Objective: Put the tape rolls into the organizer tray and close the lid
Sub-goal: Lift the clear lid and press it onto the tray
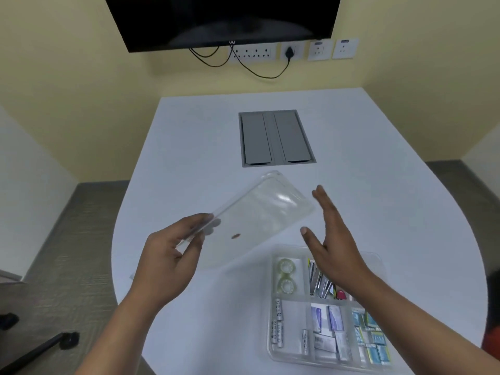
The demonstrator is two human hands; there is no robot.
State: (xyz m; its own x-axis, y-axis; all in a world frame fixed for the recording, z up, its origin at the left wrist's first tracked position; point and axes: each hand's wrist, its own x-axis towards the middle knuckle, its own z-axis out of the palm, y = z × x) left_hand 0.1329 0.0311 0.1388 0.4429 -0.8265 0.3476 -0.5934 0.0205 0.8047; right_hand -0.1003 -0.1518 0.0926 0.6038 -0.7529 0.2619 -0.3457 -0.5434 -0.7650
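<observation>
My left hand grips the near-left edge of the clear plastic lid, which hangs tilted above the white table. My right hand is open, fingers spread, just right of the lid and not touching it. Below that hand sits the clear organizer tray at the table's near right. Two clear tape rolls lie in its far-left compartment, one behind the other. My right forearm hides part of the tray's middle and far right.
The tray's other compartments hold batteries, metal clips, small white-blue boxes and teal packets. A grey cable hatch is set into the table further back. A dark screen hangs on the wall.
</observation>
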